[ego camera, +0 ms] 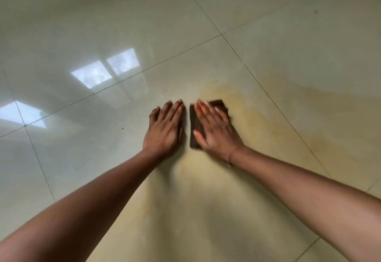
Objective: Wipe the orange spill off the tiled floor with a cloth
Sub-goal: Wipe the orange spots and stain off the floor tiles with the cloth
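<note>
A dark brown folded cloth [193, 125] lies flat on the glossy cream tiled floor [103, 35]. My right hand [214, 129] presses down on the cloth with fingers spread, slightly blurred. My left hand [166, 127] rests flat on the bare tile just left of the cloth, fingers together, holding nothing. A pale orange spill [257, 117] smears the tile around and to the right of the cloth, with a stronger streak [329, 94] on the neighbouring tile.
Dark grout lines [243, 61] cross the floor. Bright window reflections [107, 70] shine on the tiles at the left. A few small dark specks [122, 128] dot the floor.
</note>
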`<action>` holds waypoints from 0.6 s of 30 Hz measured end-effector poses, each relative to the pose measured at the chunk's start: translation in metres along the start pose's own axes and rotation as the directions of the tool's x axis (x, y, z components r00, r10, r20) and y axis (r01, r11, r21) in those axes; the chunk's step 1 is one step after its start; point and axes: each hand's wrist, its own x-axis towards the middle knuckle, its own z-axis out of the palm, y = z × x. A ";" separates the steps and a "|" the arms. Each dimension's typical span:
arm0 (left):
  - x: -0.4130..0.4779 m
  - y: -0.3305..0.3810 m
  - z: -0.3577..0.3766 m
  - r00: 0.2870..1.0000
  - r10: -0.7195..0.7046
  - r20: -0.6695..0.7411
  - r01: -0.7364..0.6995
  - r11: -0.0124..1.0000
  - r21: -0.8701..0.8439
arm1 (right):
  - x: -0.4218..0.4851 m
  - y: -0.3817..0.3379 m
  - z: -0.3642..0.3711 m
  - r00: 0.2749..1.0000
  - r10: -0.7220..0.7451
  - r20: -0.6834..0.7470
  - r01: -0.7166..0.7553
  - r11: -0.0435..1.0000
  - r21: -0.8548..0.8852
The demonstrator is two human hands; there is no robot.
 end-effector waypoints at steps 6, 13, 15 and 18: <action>0.001 -0.002 0.001 1.000 0.004 -0.027 -0.004 1.000 -0.012 | 0.032 0.039 -0.012 0.905 0.400 -0.143 -0.397 0.917 0.045; 0.000 0.000 0.002 0.999 -0.004 -0.033 0.005 1.000 0.024 | -0.091 0.060 0.007 0.995 0.038 -0.089 -0.040 0.999 -0.024; -0.001 0.005 0.005 0.999 -0.019 -0.043 0.022 0.998 0.052 | -0.092 0.074 0.001 0.894 0.425 -0.142 -0.417 0.905 0.082; 0.000 0.018 0.003 0.993 -0.113 -0.024 0.115 0.991 0.075 | -0.131 0.037 0.016 0.952 0.300 -0.064 -0.296 0.953 0.072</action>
